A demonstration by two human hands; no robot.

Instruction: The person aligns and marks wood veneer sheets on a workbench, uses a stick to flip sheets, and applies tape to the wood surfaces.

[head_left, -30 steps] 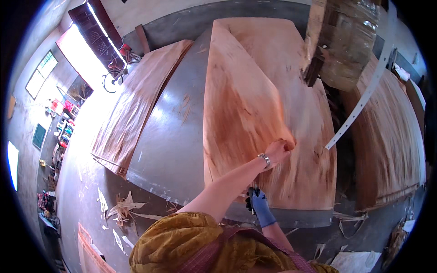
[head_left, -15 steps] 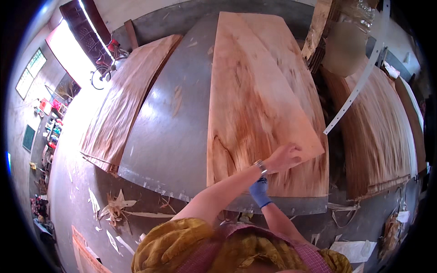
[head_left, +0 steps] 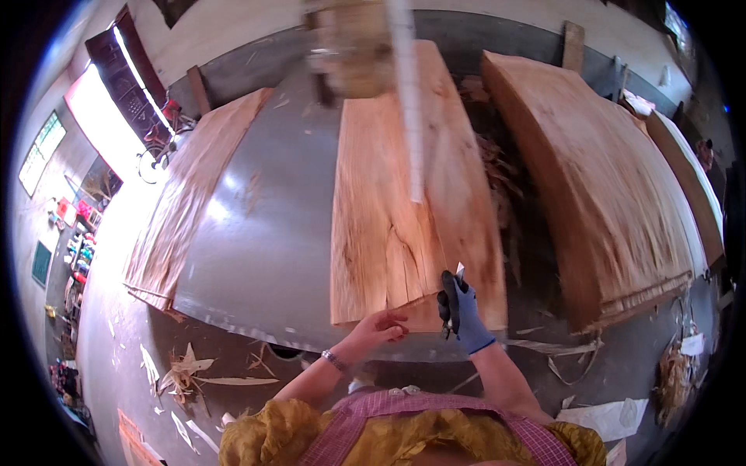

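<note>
A thin wood veneer sheet (head_left: 373,210) lies over another veneer sheet (head_left: 466,217) on the grey table. My bare left hand (head_left: 378,328), with a bracelet at the wrist, is at the upper sheet's near edge, its fingers curled in and closed on that edge. In a blue glove with dark palm and fingers, my right hand (head_left: 465,311) is wrapped round a knife (head_left: 460,270). Only the pale pointed tip and part of the dark handle show. This hand is over the lower sheet, just right of the upper sheet's near corner.
Veneer stacks stand left (head_left: 198,194) and right (head_left: 606,202) of the smooth grey tabletop (head_left: 249,248). A pale strip (head_left: 412,116) and a blurred wooden piece (head_left: 353,50) hang in front of the sheets. Veneer scraps (head_left: 186,369) litter the floor. A bicycle (head_left: 155,159) stands by the bright doorway.
My left hand has moved left and nearer, to the sheet's edge. The upper sheet has shifted left. My right hand has come out from beneath my left arm, the knife now showing.
</note>
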